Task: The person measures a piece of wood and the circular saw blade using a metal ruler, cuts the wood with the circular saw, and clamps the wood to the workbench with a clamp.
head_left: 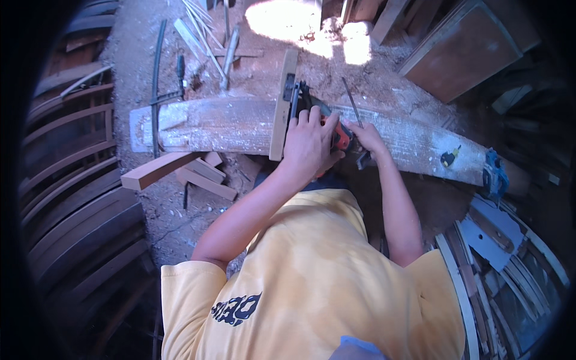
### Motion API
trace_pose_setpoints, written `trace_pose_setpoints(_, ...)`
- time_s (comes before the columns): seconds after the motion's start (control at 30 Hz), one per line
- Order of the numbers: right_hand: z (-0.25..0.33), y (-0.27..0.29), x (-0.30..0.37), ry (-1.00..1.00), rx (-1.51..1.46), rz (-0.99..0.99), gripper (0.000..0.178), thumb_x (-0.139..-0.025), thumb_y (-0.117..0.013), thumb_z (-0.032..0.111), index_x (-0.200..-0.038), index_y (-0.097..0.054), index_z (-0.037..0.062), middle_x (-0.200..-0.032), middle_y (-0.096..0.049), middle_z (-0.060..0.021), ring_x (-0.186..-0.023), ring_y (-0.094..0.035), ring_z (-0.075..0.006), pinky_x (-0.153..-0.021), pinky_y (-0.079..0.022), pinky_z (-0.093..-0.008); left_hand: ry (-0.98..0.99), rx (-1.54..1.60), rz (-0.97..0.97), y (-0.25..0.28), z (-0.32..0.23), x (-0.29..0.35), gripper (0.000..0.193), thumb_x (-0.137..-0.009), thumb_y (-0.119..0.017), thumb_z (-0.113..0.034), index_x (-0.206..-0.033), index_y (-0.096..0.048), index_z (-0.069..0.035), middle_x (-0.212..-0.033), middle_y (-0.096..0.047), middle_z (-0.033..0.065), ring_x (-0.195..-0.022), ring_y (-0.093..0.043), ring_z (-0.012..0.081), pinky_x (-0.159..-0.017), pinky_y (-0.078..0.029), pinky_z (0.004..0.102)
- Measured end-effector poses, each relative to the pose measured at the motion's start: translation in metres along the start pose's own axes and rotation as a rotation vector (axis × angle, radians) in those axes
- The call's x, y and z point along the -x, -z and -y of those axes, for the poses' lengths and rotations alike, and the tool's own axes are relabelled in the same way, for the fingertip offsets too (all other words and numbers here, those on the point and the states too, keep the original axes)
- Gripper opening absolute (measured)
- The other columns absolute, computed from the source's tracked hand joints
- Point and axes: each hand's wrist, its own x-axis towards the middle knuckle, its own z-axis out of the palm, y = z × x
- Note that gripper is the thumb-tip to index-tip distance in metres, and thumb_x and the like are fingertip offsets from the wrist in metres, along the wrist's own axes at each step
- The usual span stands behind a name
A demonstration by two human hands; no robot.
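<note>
Left hand (308,143) palm-down, fingers spread; right hand (369,137) near it, fingers perhaps curled.

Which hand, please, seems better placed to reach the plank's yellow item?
Probably the right hand: nearer the yellow item, though apparently holding a thin rod; the left hand grips the red tool.

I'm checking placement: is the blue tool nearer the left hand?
No, the blue tool lies off to the right, beyond the right hand.

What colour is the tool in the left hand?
The tool looks red and black, best seen in the head view.
</note>
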Motion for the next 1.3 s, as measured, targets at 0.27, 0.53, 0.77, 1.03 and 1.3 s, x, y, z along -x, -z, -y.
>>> trace_pose_setpoints(0.27,0.074,-0.045,-0.1,0.236,0.118,0.058,0.035,-0.09,-0.079,0.036,-0.103,-0.081,0.0037,-0.078,-0.074,-0.0039,-0.057,-0.065,-0.0149,-0.049,-0.05,-0.0298,0.292,-0.066,0.001,-0.008,-0.015,0.004,0.06,-0.077,-0.088,-0.035,-0.124,-0.057,-0.013,-0.115,-0.06,0.0214,-0.088,-0.072,0.0416,-0.07,-0.06,0.0512)
trace_pose_setpoints(0.53,0.104,-0.054,-0.113,0.408,0.414,0.307,0.04,-0.07,-0.093,0.014,-0.108,-0.083,0.0041,-0.088,-0.076,-0.0105,-0.087,-0.071,-0.0174,-0.075,-0.055,-0.0374,0.158,0.256,-0.015,0.016,0.035,0.04,0.057,-0.08,-0.086,-0.028,-0.13,-0.061,-0.017,-0.123,-0.061,0.0251,-0.104,-0.069,0.0473,-0.088,-0.06,0.0538)
trace_pose_setpoints(0.77,0.124,-0.032,-0.045,0.328,0.257,0.316,0.033,-0.078,-0.089,0.015,-0.106,-0.08,0.0025,-0.083,-0.075,-0.0037,-0.062,-0.062,-0.0123,-0.055,-0.048,-0.0288,0.025,0.205,-0.017,0.059,0.047,0.098,0.063,-0.081,-0.087,-0.024,-0.139,-0.062,-0.02,-0.14,-0.057,0.0214,-0.116,-0.068,0.0439,-0.097,-0.059,0.0482)
trace_pose_setpoints(1.03,0.091,-0.06,0.096,0.738,0.037,-0.191,0.037,-0.08,-0.085,0.013,-0.115,-0.077,0.0026,-0.084,-0.074,-0.0035,-0.065,-0.064,-0.0129,-0.063,-0.05,-0.0368,-0.182,-0.048,-0.22,0.032,0.096,0.161,0.074,-0.092,-0.074,-0.019,-0.16,-0.045,-0.016,-0.149,-0.053,0.0161,-0.134,-0.058,0.0368,-0.106,-0.056,0.0431)
trace_pose_setpoints(1.3,0.021,-0.093,0.111,1.152,0.195,-0.386,0.035,-0.082,-0.082,0.018,-0.107,-0.065,0.0008,-0.101,-0.065,-0.0205,-0.089,-0.068,-0.0435,-0.074,-0.055,-0.0501,-0.203,-0.143,-0.371,-0.055,0.152,0.197,0.072,-0.082,-0.08,-0.011,-0.149,-0.052,-0.013,-0.149,-0.056,0.0169,-0.135,-0.059,0.0372,-0.111,-0.054,0.0454)
